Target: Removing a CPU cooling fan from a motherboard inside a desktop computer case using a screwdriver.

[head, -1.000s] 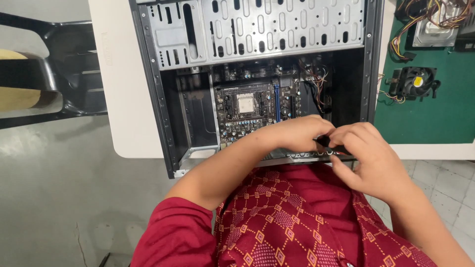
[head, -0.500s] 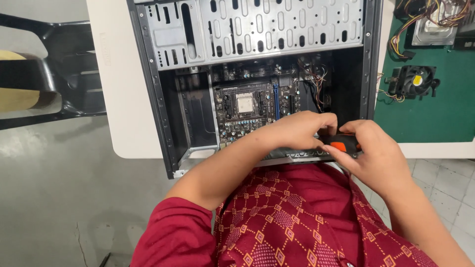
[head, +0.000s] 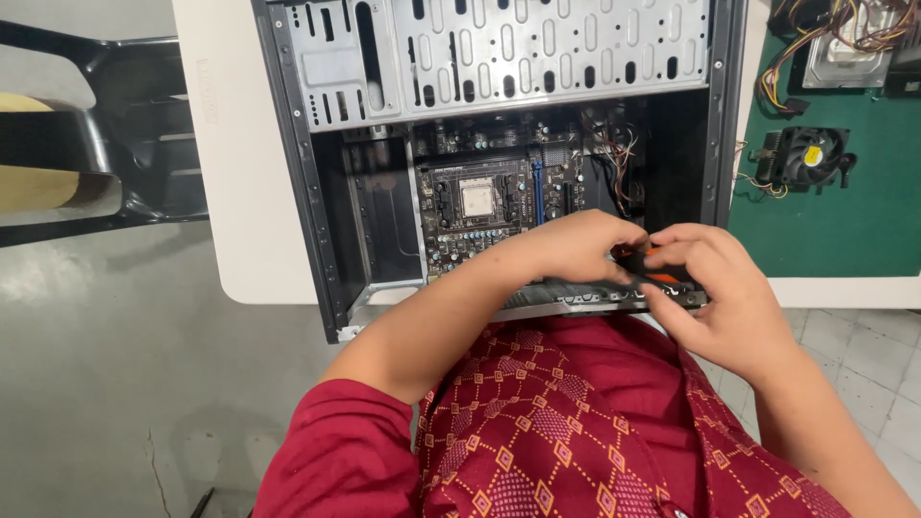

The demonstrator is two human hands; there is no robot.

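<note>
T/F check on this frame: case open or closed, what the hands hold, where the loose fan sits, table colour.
1. The computer case lies open, its motherboard showing. True.
2. Both hands meet at a black-and-orange tool by the case's near edge. True: left hand and right hand close around it.
3. The cooler fan is mounted on the motherboard. False: it lies loose on the green mat, right of the case.
4. The case rests on a black table. False: the table is white.
</note>
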